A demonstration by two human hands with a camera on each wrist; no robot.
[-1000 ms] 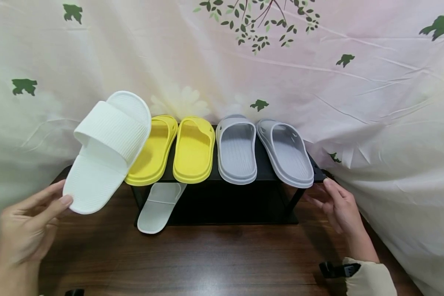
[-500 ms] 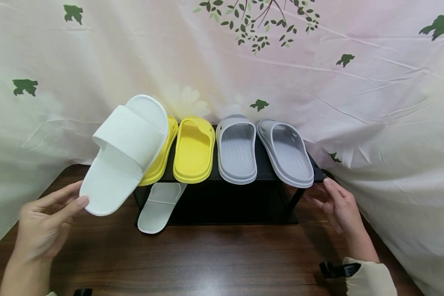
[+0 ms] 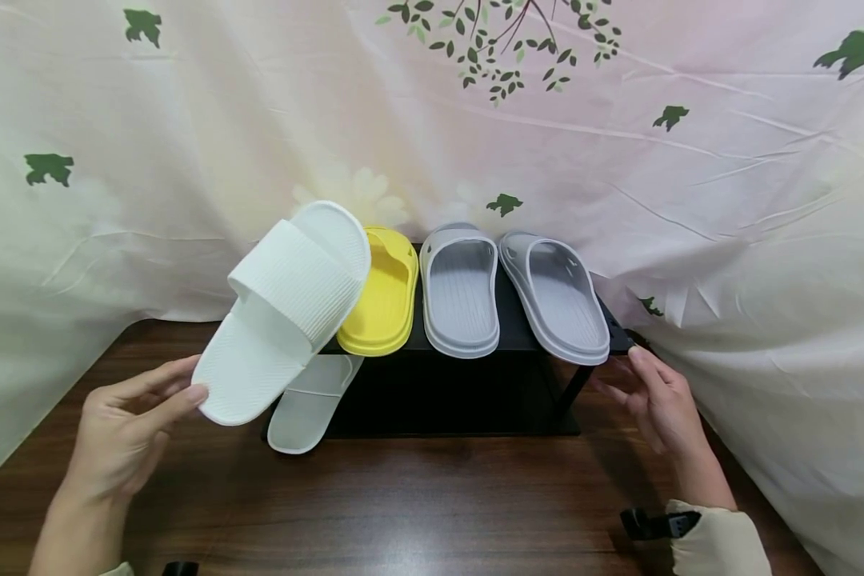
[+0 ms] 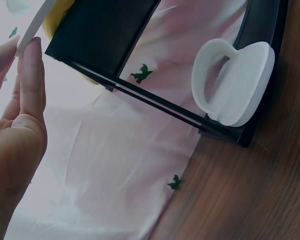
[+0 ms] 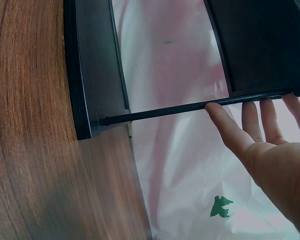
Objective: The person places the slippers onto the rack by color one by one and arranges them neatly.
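Observation:
My left hand [image 3: 126, 432] pinches the heel end of a white slide slipper [image 3: 259, 336] between thumb and fingers. The slipper is tilted, its toe pointing up and right, in front of the black shoe rack's [image 3: 446, 396] upper left. A matching white slipper [image 3: 304, 420] lies on the lower shelf at the left, partly covered. On the upper shelf stand a yellow clog [image 3: 382, 308] and two grey clogs [image 3: 462, 304]; the other yellow clog is hidden in the head view. With extended fingertips, my right hand [image 5: 267, 140] touches the rack's right end.
The rack stands on a dark brown wooden surface [image 3: 403, 512]. Behind it and along the sides hangs a pale cloth [image 3: 223, 104] printed with leaves and birds. A black strap [image 3: 658, 526] is around the right wrist.
My left hand has carried the white slipper rightward and slightly down, so that it now covers the left yellow clog and part of the lower slipper. My right hand has stayed in place.

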